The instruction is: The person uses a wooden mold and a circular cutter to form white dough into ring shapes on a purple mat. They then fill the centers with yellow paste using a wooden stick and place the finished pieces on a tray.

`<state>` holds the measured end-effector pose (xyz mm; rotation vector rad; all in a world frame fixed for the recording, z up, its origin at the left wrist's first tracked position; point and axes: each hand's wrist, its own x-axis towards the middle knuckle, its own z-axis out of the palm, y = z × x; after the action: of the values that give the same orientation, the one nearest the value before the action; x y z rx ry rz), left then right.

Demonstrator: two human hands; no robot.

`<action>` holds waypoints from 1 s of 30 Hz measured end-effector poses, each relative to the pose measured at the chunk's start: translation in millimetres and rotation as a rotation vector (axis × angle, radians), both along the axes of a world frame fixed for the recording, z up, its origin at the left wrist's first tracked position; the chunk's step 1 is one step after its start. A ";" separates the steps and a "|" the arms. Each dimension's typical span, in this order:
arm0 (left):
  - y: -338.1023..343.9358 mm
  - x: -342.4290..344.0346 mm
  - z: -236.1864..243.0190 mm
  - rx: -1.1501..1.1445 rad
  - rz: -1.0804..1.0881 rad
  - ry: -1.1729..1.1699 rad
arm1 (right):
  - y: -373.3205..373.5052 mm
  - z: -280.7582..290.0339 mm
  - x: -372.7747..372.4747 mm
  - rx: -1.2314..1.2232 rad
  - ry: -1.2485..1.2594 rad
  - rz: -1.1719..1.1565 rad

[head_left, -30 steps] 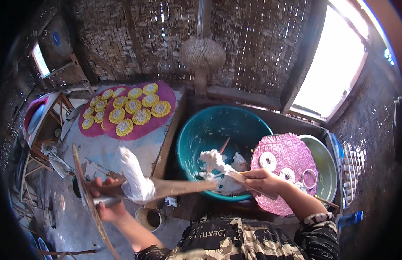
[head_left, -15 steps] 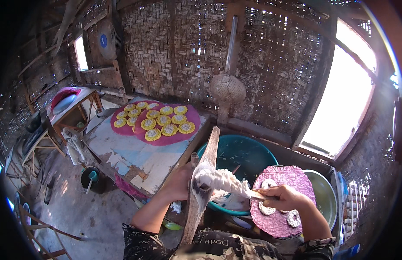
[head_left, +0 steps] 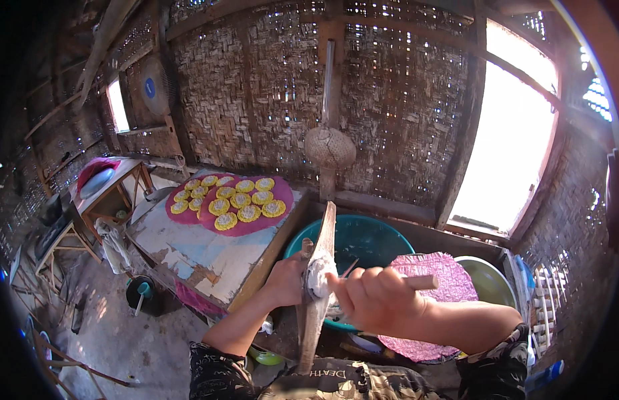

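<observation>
My left hand (head_left: pixel 285 281) is closed round the side of a long, worn wooden bar (head_left: pixel 315 327), which stands upright before my chest. White dough (head_left: pixel 319 272) fills and smears the hollow at the bar's middle. A pale wooden stick (head_left: pixel 424 283) sits in my right fist (head_left: pixel 381 298), its blunt end sticking out to the right. That fist is right beside the dough; the stick's inner end is hidden. Behind the bar stands a teal basin (head_left: pixel 389 235). Under my right forearm lies a pink round mat (head_left: pixel 449 270); the forearm covers its middle.
On the left table (head_left: pixel 183 263), pink mats (head_left: pixel 239 230) carry several yellow-and-white rounds (head_left: pixel 241 201). An olive basin (head_left: pixel 489 280) stands at the right. A dark bucket (head_left: pixel 144 295) is on the floor. A fan (head_left: pixel 157 87) hangs near the woven wall (head_left: pixel 269 100).
My right hand has moved left to the bar with the stick. The dough that stretched along the stick is now bunched at the hollow. The view has shifted slightly; my left hand keeps its hold.
</observation>
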<state>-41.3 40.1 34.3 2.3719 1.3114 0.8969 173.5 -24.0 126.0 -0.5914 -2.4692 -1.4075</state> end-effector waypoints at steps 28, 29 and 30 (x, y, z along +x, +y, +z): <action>-9.6 13.9 16.2 -0.076 0.080 0.005 | 20.8 23.3 25.0 -0.232 -0.005 0.090; -7.2 12.8 13.6 -0.047 0.055 -0.008 | 24.0 14.3 18.3 -0.098 0.058 0.224; -5.1 11.4 9.9 -0.024 0.035 -0.019 | 27.0 9.6 15.3 0.020 0.046 0.284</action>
<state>-29.8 35.0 44.2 2.3236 1.3524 0.9059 188.8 3.0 135.6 -0.2516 -2.3853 -1.2902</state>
